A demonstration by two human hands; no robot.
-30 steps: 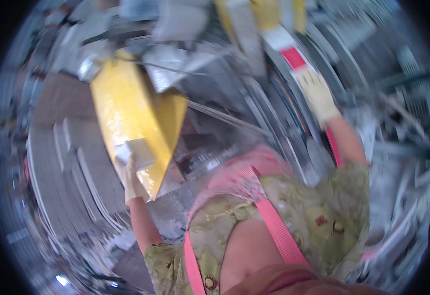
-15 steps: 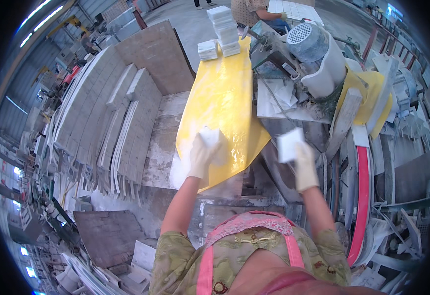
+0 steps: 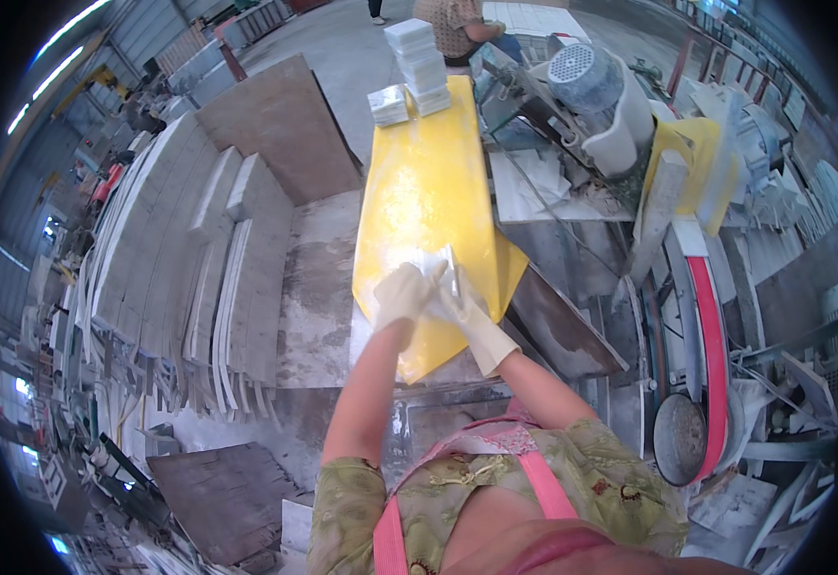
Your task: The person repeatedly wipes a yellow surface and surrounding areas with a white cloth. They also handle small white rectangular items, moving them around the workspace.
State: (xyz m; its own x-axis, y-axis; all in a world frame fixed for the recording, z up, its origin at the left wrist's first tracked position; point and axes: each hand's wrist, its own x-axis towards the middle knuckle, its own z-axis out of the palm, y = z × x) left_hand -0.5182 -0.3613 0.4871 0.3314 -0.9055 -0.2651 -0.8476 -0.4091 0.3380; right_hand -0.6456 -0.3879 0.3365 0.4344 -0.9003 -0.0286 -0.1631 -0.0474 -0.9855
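Observation:
Both hands wear pale gloves and meet over the near part of a yellow sheet spread on the bench. My left hand is closed on a small white tile lying low against the sheet. Beside it, my right hand grips a second white tile, which is turned up on its edge. The tiles are close together, and the fingers partly cover them; whether they touch I cannot tell. At the far end of the sheet stand a tall stack of white tiles and a short stack.
Long grey stone slabs lean at the left beside an upright brown board. A machine with a round motor stands at the right, near a red belt on wheels. Another person sits beyond the tile stacks.
My right hand has brought its tile leftward from beyond the sheet's right edge to my left hand. The tile is now edge-on. The whole view has shifted slightly.

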